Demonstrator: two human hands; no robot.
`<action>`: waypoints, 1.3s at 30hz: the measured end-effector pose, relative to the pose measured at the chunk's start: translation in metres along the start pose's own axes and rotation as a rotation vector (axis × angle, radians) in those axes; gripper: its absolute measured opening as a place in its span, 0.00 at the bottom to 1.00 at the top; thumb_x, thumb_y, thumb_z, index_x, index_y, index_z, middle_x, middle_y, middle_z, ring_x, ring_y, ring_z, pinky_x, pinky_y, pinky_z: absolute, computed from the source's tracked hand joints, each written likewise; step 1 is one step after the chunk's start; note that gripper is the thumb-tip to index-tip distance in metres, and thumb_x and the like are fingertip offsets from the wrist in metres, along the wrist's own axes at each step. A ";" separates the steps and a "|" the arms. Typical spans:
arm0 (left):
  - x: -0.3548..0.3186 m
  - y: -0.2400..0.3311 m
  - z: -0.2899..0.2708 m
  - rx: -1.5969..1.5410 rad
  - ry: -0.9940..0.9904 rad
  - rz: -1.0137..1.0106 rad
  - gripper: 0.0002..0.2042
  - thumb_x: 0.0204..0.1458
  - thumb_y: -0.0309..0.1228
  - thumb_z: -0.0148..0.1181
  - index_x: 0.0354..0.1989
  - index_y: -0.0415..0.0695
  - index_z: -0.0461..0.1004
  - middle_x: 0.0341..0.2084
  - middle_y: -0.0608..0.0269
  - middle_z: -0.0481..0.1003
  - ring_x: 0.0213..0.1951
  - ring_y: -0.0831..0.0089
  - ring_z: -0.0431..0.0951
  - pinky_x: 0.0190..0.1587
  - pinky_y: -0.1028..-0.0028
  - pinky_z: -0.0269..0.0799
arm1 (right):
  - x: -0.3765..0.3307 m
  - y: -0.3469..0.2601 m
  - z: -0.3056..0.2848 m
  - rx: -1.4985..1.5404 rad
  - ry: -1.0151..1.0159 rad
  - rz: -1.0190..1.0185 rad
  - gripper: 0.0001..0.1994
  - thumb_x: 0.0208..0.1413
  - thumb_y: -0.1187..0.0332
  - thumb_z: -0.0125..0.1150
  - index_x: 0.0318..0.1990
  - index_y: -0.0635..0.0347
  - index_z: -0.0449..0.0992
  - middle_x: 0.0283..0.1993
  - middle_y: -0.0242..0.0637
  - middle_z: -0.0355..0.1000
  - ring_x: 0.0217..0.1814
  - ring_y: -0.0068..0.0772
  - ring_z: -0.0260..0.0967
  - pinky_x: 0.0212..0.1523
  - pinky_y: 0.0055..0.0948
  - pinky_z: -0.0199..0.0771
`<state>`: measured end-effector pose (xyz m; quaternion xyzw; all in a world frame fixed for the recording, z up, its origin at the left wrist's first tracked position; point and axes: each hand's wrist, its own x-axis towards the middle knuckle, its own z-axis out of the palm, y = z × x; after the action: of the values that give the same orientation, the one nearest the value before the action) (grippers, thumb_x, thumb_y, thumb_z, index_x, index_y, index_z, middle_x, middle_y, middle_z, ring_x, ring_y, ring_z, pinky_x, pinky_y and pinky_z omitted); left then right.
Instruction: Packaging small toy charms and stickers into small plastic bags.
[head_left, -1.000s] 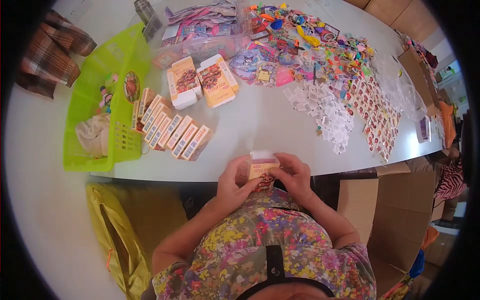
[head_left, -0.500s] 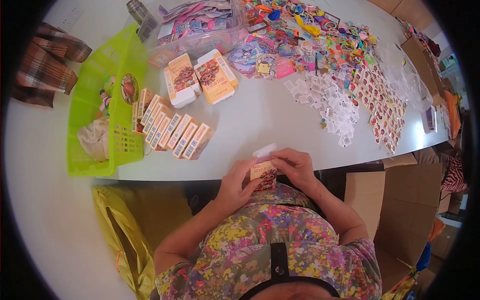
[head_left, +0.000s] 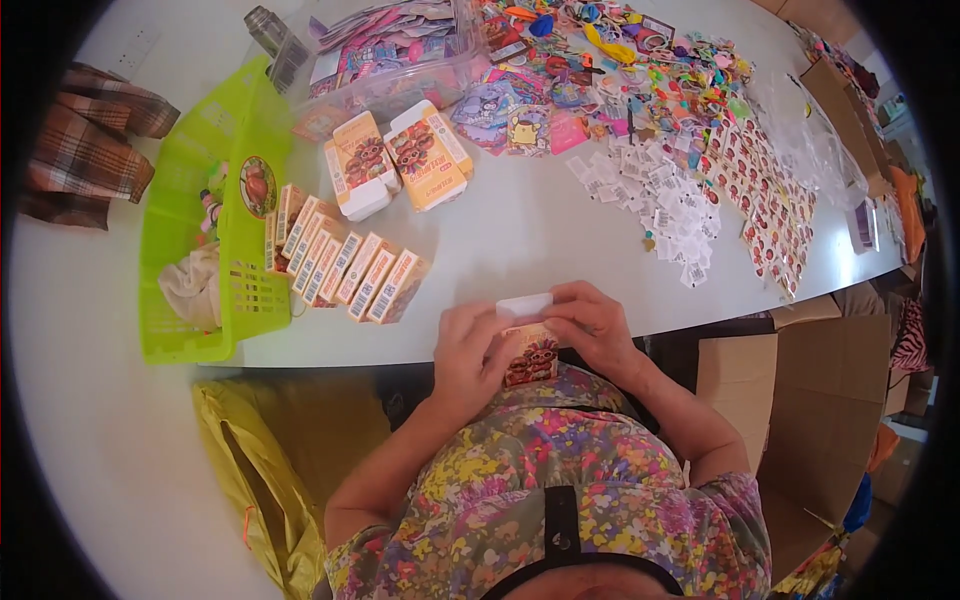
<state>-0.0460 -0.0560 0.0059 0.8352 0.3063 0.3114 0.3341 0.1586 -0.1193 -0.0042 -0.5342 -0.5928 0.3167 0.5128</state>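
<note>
Left hand (head_left: 470,350) and right hand (head_left: 598,325) both grip a small orange carton (head_left: 530,352), its white flap raised, held at the near edge of the white surface (head_left: 560,250). Beyond it to the left lies a row of like cartons (head_left: 345,265), beside a green basket (head_left: 190,220). Farther off stand two larger boxes (head_left: 398,160), then scattered sticker sheets (head_left: 700,170).

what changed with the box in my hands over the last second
The small box has come down from above the table edge to close against the body, and its white end flap now stands open at the top. The left hand and right hand have kept hold of it throughout. The row of boxes and green basket stayed put.
</note>
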 end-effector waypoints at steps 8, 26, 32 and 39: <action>0.013 -0.004 -0.006 -0.361 -0.032 -0.153 0.06 0.52 0.20 0.61 0.38 0.35 0.73 0.37 0.59 0.76 0.40 0.75 0.77 0.44 0.74 0.75 | 0.020 -0.006 -0.016 0.068 -0.179 0.147 0.08 0.51 0.76 0.64 0.39 0.65 0.79 0.39 0.37 0.75 0.39 0.26 0.72 0.40 0.23 0.72; 0.011 -0.018 -0.014 -0.656 -0.077 -0.268 0.08 0.47 0.18 0.65 0.37 0.38 0.77 0.38 0.61 0.74 0.37 0.79 0.75 0.39 0.79 0.73 | 0.037 -0.018 -0.018 0.085 -0.352 0.280 0.04 0.51 0.75 0.64 0.32 0.66 0.79 0.33 0.37 0.77 0.33 0.23 0.71 0.32 0.25 0.71; -0.012 -0.012 0.003 -0.518 -0.081 -0.139 0.15 0.43 0.18 0.69 0.41 0.39 0.75 0.42 0.58 0.72 0.38 0.75 0.76 0.40 0.77 0.74 | 0.013 -0.026 -0.016 -0.212 -0.260 -0.107 0.09 0.39 0.75 0.70 0.30 0.63 0.78 0.36 0.39 0.76 0.34 0.39 0.72 0.32 0.31 0.73; -0.024 -0.008 0.000 -0.461 0.028 -0.066 0.16 0.43 0.18 0.68 0.42 0.41 0.76 0.39 0.54 0.75 0.39 0.68 0.77 0.40 0.75 0.74 | 0.018 -0.052 -0.007 -0.505 -0.318 -0.371 0.10 0.36 0.77 0.68 0.31 0.62 0.77 0.37 0.37 0.76 0.34 0.39 0.71 0.31 0.33 0.73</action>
<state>-0.0633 -0.0681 -0.0073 0.7220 0.2587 0.3736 0.5218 0.1511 -0.1151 0.0501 -0.4714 -0.8118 0.1406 0.3145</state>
